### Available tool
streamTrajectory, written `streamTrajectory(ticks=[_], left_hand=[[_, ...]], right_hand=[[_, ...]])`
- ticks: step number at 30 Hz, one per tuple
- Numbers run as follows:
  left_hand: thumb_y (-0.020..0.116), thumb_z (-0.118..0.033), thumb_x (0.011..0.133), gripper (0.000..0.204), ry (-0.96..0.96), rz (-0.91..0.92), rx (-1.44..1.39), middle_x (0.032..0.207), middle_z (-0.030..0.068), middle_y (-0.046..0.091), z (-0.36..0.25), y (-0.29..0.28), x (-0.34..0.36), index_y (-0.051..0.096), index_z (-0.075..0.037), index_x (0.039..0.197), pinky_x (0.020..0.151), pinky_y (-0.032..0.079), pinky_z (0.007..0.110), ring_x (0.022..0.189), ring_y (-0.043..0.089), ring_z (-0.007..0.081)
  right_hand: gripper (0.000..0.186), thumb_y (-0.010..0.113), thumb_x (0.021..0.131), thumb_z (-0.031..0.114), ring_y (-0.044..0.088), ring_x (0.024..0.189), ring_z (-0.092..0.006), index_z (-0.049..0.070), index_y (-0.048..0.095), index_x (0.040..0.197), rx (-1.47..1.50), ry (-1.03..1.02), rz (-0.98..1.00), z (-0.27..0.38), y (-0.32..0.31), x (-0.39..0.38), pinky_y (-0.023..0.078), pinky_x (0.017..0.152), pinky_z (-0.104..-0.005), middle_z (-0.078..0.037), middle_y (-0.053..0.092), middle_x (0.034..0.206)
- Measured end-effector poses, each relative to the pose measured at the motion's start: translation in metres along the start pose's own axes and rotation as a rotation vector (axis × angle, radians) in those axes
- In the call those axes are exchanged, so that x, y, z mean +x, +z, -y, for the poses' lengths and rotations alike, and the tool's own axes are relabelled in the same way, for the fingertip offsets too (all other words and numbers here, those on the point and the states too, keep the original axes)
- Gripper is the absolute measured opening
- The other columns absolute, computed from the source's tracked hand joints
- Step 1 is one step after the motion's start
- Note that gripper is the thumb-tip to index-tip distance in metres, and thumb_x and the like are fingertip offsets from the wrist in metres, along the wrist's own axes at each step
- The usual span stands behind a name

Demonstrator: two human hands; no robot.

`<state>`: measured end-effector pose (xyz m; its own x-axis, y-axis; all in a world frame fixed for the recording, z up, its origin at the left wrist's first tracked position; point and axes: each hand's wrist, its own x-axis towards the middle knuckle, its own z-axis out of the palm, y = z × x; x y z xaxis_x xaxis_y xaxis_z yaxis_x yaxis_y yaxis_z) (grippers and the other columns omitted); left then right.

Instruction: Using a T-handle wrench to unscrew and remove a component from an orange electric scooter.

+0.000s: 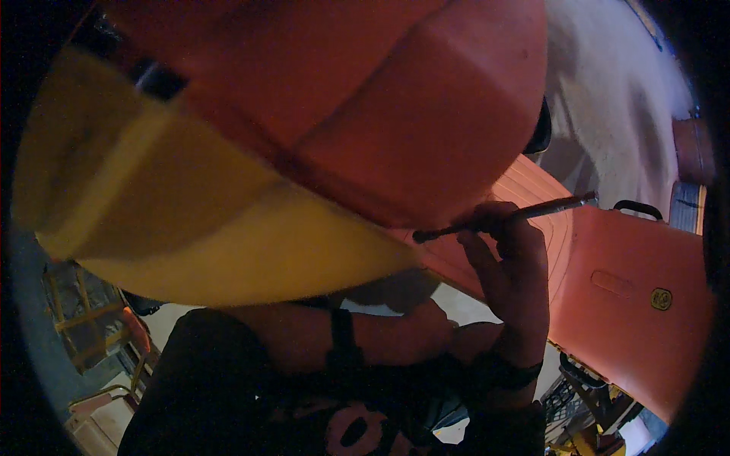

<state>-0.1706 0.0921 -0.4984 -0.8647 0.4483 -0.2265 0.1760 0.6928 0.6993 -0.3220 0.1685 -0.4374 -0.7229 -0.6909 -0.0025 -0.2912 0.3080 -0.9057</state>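
My right hand (511, 247) is closed around a slim, dark metal hand tool (555, 205); its exact kind is unclear. The tool's rounded dark end (420, 237) is close to where a large red shell (426, 114) meets a yellow shell (289, 251); I cannot tell if it touches. Below the yellow shell's lower edge lies my left forearm, with a dark band at the wrist. My left hand (430, 321) is near my right forearm, in shadow, and its fingers are hidden.
Beneath and to the right stretches a long orange-red hull-like body (646, 258) with black carry handles (639, 207) and a round badge. A wooden frame (87, 327) stands at the lower left. Assorted items (593, 403) lie at the lower right, beside pale floor.
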Motion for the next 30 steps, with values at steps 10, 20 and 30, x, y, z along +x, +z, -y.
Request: streamTrajectory(ticks=[10,20,30], left_hand=[[0.048,-0.02,0.089,0.023,-0.313,0.035,-0.79,0.082,0.0159,0.065,-0.017,-0.078,-0.004,0.06,-0.001,0.088,0.069,0.049,0.04,0.072,0.062,0.0248],[0.05,-0.018,0.088,0.021,-0.046,-0.19,-0.965,0.095,0.0156,0.064,-0.013,-0.055,-0.005,0.059,-0.002,0.098,0.081,0.047,0.039,0.089,0.062,0.0245],[0.05,-0.018,0.086,0.022,-0.017,0.11,-0.5,0.082,0.0169,0.065,0.001,0.002,0.009,0.063,0.001,0.085,0.073,0.049,0.038,0.079,0.064,0.0261]], right_hand=[[0.013,0.07,0.077,0.009,0.067,0.075,-0.0263,0.003,0.065,0.088,-0.088,-0.03,-0.028,0.004,-0.001,0.0,0.051,0.065,-0.035,-0.012,0.068,0.083],[0.02,0.078,0.072,0.019,0.063,0.063,-0.0247,0.003,0.065,0.076,-0.194,0.044,-0.059,0.008,0.0,-0.004,0.049,0.056,-0.0331,-0.009,0.065,0.073],[0.019,0.078,0.07,0.015,0.063,0.062,-0.0247,0.003,0.065,0.078,-0.094,-0.079,-0.141,-0.007,0.007,-0.006,0.048,0.053,-0.0333,-0.009,0.064,0.071]])
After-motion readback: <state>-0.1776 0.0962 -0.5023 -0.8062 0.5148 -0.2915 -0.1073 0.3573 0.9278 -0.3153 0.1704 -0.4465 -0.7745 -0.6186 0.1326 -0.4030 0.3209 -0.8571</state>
